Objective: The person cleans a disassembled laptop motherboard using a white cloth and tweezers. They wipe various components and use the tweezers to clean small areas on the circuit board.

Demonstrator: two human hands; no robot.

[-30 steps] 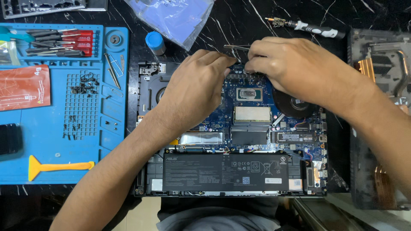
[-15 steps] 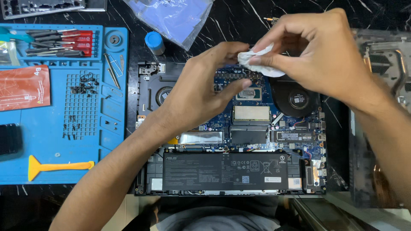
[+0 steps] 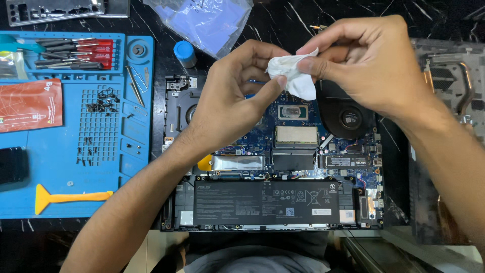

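An opened laptop (image 3: 273, 202) lies on the dark table with its blue mainboard, black battery and round fan (image 3: 348, 119) bare. Above the mainboard, both my hands pinch one crumpled white tissue (image 3: 293, 76). My left hand (image 3: 235, 96) grips its left side with thumb and fingertips. My right hand (image 3: 364, 63) grips its upper right edge. The bare processor chip (image 3: 293, 112) sits just below the tissue, uncovered.
A blue work mat (image 3: 136, 167) at left carries a red screwdriver set (image 3: 76, 53), several loose screws (image 3: 101, 101), an orange packet (image 3: 30, 103) and a yellow pry tool (image 3: 65, 197). A blue-capped bottle (image 3: 185, 53), a plastic bag (image 3: 202, 20) and a heatsink with copper pipes (image 3: 449, 81) lie nearby.
Both hands have risen from the mainboard, where they worked low over the chip. They now hold the white tissue up between them, and the processor chip shows below.
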